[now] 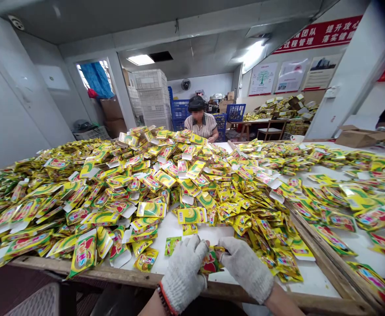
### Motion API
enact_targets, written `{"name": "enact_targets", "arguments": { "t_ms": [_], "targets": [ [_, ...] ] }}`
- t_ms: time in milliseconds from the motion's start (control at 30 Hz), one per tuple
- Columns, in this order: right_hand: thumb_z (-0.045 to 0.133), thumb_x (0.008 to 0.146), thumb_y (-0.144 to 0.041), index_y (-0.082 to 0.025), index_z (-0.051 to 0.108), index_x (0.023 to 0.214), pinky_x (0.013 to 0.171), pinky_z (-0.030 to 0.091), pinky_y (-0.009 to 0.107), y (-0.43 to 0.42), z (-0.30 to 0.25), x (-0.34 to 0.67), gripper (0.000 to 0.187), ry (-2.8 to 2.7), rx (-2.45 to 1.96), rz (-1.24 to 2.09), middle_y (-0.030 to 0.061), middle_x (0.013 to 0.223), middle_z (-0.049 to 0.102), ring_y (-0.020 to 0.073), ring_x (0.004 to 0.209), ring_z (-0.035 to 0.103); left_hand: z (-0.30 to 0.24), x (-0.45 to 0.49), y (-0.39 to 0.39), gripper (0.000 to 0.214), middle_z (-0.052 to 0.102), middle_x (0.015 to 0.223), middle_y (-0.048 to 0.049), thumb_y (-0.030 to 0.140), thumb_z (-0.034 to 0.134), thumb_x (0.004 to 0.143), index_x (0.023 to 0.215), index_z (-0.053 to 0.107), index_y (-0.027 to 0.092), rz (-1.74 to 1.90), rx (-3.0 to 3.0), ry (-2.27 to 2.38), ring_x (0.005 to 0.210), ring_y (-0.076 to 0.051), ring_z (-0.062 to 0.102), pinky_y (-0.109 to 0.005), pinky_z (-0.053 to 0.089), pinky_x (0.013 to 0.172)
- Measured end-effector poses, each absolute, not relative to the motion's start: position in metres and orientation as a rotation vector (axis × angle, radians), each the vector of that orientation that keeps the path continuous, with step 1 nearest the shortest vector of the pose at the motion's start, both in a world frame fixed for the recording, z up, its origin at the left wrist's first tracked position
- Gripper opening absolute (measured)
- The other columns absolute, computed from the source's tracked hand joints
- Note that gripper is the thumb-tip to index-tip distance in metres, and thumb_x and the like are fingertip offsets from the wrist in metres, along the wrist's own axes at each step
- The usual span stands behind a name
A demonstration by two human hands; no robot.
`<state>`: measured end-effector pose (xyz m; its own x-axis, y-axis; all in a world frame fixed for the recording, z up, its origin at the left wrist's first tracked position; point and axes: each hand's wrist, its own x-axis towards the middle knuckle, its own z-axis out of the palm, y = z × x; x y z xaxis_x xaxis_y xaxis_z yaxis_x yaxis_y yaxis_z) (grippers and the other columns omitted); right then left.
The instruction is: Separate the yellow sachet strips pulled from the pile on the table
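The small red, green and yellow printed packet (210,262) is between the two gloved hands, above the near edge of the desk, in the lower middle of my head view. Largest first, I see the white-topped desk (320,281) with its raw wooden edging, spreading across most of the view. On it rises a broad heap of yellow, green and red printed cartons and glossy sachets (146,175), highest toward the far side. Beyond the heap I make out a tall stack of white plastic crates (152,98) and a person in a striped shirt (203,126), seated or bent low; I cannot tell which. On the right, a long wooden strip (324,259) divides the surface, with more cartons lying past it, and an open brown cardboard box (360,136) sits farther back. Nearer, my left hand (185,272) and my right hand (246,267) wear white knitted gloves. The left grip is nearly closed, thumb and fingers curled around the packet's left side; the right grip is pinched together on its right end. A dark beaded bracelet (163,299) circles the left wrist. Smallest, a green and yellow sachet (171,245) lies flat just beyond the left glove.
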<state>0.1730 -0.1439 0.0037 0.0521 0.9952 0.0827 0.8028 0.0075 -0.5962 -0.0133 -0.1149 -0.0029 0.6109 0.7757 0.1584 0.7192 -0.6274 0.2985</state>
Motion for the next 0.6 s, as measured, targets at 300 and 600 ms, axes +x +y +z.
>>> {"name": "enact_targets", "arguments": {
  "t_ms": [300,600],
  "targets": [
    [0.052,0.083,-0.052,-0.016,0.062,0.090,0.036,0.031,0.018,-0.157,0.009,0.174,0.038,-1.467,-1.458,1.446,-0.0033,0.043,0.056,0.0100,0.033,0.049,-0.007,-0.015,-0.116,0.059,0.054,0.120,-0.0085,0.017,0.060,0.063,0.122,0.052,0.024,0.475,2.567,1.310,0.109,-0.030,0.051,-0.043,0.043,0.094],
    [0.047,0.084,-0.058,-0.017,0.058,0.083,0.036,0.028,0.018,-0.159,0.008,0.165,0.043,-1.533,-1.379,1.448,-0.0060,0.041,0.049,0.0096,0.032,0.046,0.022,-0.013,-0.106,0.028,0.065,0.090,-0.0034,0.039,0.062,0.078,0.099,0.062,0.021,0.550,2.124,1.016,0.082,-0.020,0.058,-0.027,0.046,0.071]
  ]
}}
